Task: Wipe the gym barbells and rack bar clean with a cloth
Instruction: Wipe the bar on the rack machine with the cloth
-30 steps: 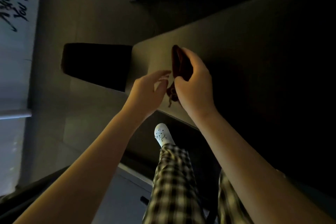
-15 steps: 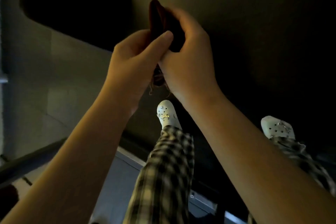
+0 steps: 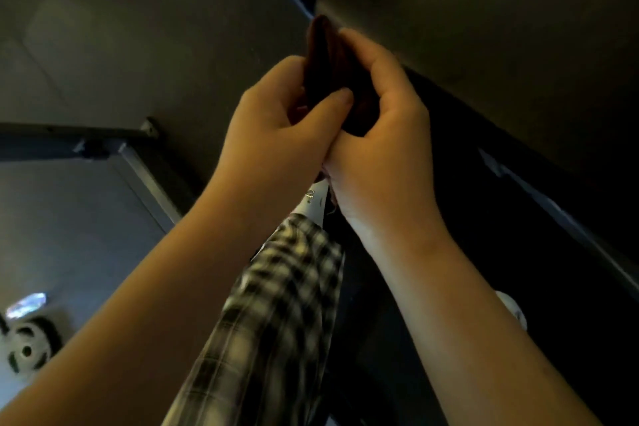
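A dark reddish-brown cloth point(image 3: 323, 59) is bunched between both hands at the middle of the view, over the floor. My left hand point(image 3: 280, 124) grips it from the left, thumb lying across its lower part. My right hand point(image 3: 380, 121) holds it from the right, fingers curled round the folded top edge. A few loose threads hang below the hands. No barbell or rack bar is in view.
A dim floor lies below, with a dark mat edge point(image 3: 449, 86) running diagonally at the right. A metal frame rail point(image 3: 145, 166) crosses at the left. A white wheel-like object point(image 3: 29, 349) sits bottom left. My plaid trouser leg point(image 3: 276, 304) and white shoe point(image 3: 314, 201) are beneath the hands.
My left hand has come onto the cloth and now grips it together with the right. The view has swung over the floor, bringing the metal rail and wheel-like object into sight.
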